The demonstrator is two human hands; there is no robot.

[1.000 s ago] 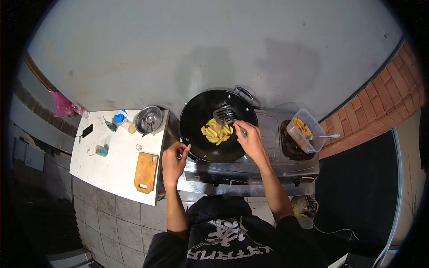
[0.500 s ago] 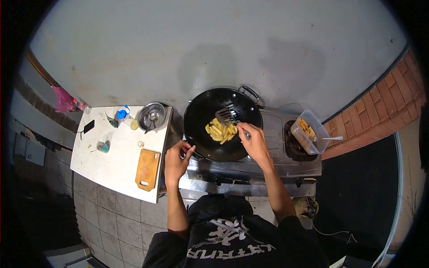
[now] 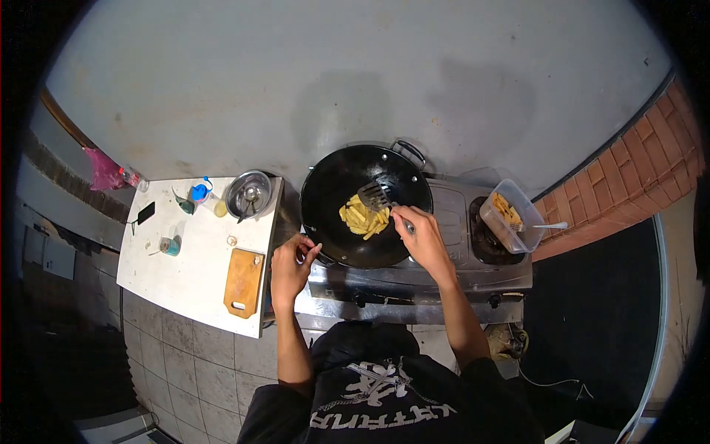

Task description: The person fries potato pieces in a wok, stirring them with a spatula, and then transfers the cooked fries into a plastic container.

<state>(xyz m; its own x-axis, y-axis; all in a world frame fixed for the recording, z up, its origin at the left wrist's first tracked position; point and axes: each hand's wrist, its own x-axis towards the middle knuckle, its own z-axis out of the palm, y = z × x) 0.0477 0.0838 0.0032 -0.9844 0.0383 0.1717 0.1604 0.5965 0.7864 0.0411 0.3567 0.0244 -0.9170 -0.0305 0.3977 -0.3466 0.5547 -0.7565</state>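
Observation:
A black wok (image 3: 340, 166) stands on the stove, with pale yellow potato strips (image 3: 361, 220) heaped in its middle. My right hand (image 3: 420, 231) is closed around the handle of a slotted turner (image 3: 375, 195), whose head rests at the upper edge of the strips. At the wok's lower left, my left hand (image 3: 292, 265) has its fingers curled at the rim, closed on the side handle there, which they mostly cover. The other side handle (image 3: 410, 152) shows at the upper right.
To the right, a clear plastic container (image 3: 514, 214) with fried strips and a fork stands over the second burner. On the white table (image 3: 192, 277) at left are a cutting board (image 3: 242, 283), a metal bowl (image 3: 249, 196), a phone (image 3: 146, 212) and small bottles. A wall rises behind.
The turner's head has shifted slightly left and down beside the potato strips. My left hand stays at the wok's lower left; the whole view has moved very slightly.

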